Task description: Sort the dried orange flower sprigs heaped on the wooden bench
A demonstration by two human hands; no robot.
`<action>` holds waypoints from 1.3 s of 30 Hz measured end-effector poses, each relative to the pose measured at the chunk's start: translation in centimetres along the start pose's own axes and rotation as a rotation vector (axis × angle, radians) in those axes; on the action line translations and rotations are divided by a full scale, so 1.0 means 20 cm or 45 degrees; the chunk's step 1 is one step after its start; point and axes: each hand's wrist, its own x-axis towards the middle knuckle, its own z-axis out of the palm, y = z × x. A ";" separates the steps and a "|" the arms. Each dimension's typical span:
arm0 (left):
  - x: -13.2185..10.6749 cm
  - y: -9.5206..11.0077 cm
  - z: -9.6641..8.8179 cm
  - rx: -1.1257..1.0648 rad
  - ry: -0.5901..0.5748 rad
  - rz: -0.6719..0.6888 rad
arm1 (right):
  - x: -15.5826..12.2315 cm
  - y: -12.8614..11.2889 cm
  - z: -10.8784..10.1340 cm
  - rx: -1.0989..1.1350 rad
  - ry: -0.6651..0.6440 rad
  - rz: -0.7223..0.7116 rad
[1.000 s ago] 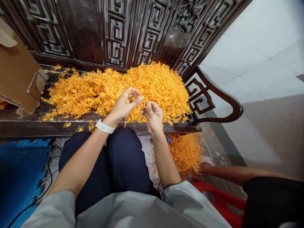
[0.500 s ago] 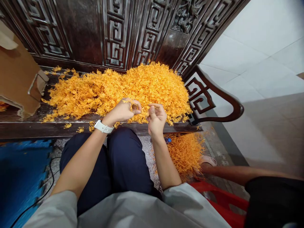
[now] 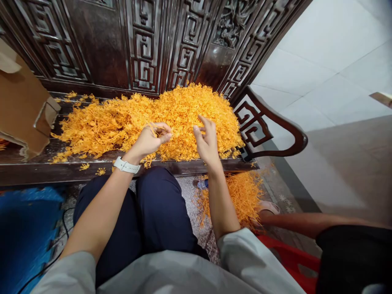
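A long heap of small yellow-orange plastic flower pieces (image 3: 196, 102) covers the dark wooden bench seat (image 3: 73, 173). My left hand (image 3: 152, 139), below a white watch (image 3: 127, 165) on the wrist, is closed on a thin yellow-orange plastic flower piece (image 3: 152, 128) at the front of the heap. To its right, my right hand (image 3: 207, 141) hovers over the heap with thumb and fingers apart and nothing seen between them.
A torn cardboard box (image 3: 24, 106) stands at the bench's left end, a curved armrest (image 3: 284, 126) at the right. On the floor lie orange plastic stems (image 3: 245, 196) and a bottle (image 3: 202, 184). Another person's leg (image 3: 290, 220) and a red stool (image 3: 290, 257) are at right.
My right hand has opened and moved right, away from my left hand. My left hand has shifted slightly left, still holding a yellow-orange piece. The camera view has shifted a little.
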 end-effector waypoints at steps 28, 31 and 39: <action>0.03 -0.03 -0.11 -0.749 0.237 -0.175 | -0.06 -0.15 0.00 0.773 -0.305 0.168; 0.02 -0.02 -0.09 -0.752 0.159 -0.239 | -0.03 -0.10 0.09 0.601 0.035 0.383; -0.02 0.00 -0.02 -0.587 -0.177 -0.243 | -0.14 -0.07 0.23 0.391 -0.088 0.220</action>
